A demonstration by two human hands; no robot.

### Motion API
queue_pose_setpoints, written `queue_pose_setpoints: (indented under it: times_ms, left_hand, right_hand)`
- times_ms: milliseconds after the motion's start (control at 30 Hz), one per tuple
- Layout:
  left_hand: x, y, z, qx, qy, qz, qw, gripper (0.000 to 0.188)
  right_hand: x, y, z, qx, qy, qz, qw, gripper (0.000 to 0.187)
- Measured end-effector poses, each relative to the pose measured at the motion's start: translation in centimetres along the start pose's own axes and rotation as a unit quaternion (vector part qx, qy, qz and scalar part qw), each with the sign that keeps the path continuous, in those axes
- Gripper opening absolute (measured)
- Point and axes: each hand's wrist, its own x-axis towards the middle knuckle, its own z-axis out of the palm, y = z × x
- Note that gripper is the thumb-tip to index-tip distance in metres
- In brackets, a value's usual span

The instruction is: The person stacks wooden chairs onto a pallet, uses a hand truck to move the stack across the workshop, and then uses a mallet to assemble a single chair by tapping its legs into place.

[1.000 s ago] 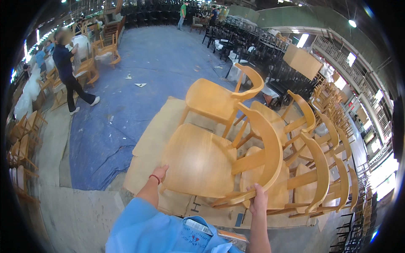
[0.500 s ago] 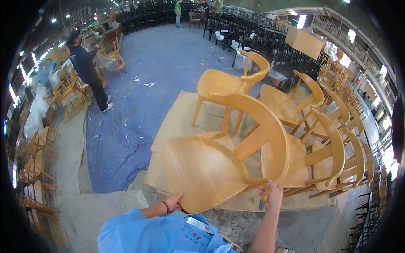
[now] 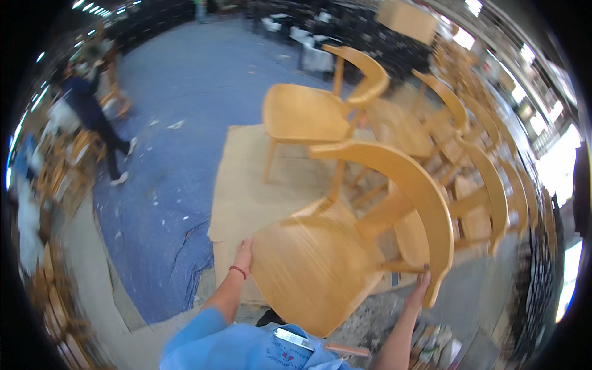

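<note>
The wooden chair [image 3: 345,246] is crowding neighbouring chairs [image 3: 308,117]; the left hand [image 3: 243,257] is clasping its seat [image 3: 308,271] edge, the right hand [image 3: 419,290] curling round its backrest [image 3: 441,234] end. Swinging wide could be knocking them.

At the bottom of the frame the person wears a light-blue shirt [image 3: 246,347], its left sleeve [image 3: 208,324] ending short of the forearm. A thin red bracelet [image 3: 237,271] circles the wrist of the left hand [image 3: 243,255]. The chest bears dark lettering and a small red mark [image 3: 287,356], below a flat white packet [image 3: 293,337].
</note>
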Motion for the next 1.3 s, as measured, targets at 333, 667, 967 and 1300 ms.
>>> queue_pose_setpoints:
  times_ms: [333,667,967,1300]
  left_hand:
    - [0.9,6.2,0.3,0.010,-0.230,-0.174,0.957,0.056]
    - [-9.6,-0.4,-8.2,-0.047,-0.239,-0.083,0.966,0.052]
    - [-20.9,-6.0,-5.9,0.050,-0.279,-0.080,0.956,0.054]
    - [-35.5,-12.2,14.5,-0.009,-0.535,-0.126,0.835,0.052]
  right_hand:
    - [3.8,0.6,5.1,0.131,0.138,0.068,0.979,0.034]
    - [-2.6,-4.5,0.5,0.183,0.111,0.043,0.976,0.021]
    - [-12.0,-11.1,-15.9,0.173,0.200,-0.048,0.963,0.019]
    - [-27.0,-34.4,-38.6,0.160,0.337,-0.409,0.833,0.019]
